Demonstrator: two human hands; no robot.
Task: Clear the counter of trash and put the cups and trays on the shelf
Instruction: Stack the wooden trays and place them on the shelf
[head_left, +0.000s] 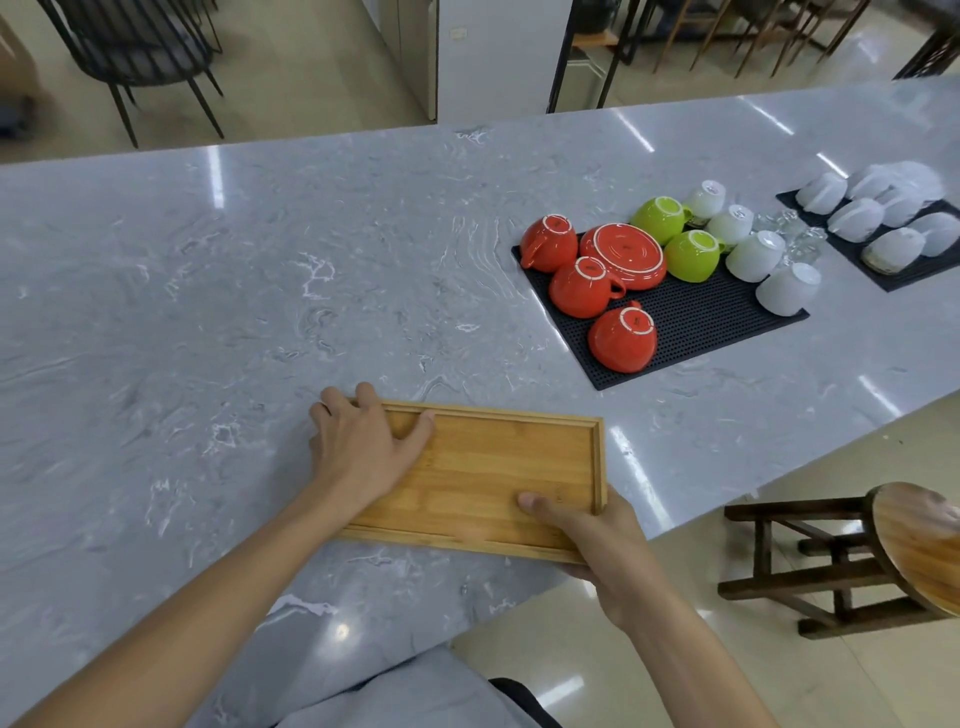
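Left hand (363, 447) lies on the left end of the wooden tray (483, 483), fingers curled over its far rim, thumb inside: gripping. The tray sits at the near edge of the grey marble-pattern bench (260, 260), its right corner overhanging. Right hand (597, 540) clamps the near right corner, thumb on top, fingers beneath. Judged stiff, light and flat; a two-ended hold on the rims suits it. Further right, on a black rubber mat (691, 322), upturned red cups (623, 340), a red saucer (623, 254), green cups (693, 255) and white cups (787, 288): glazed, breakable, likely slippery; take singly by body or handle. Base marks are present but too small to read. No other writing seen.
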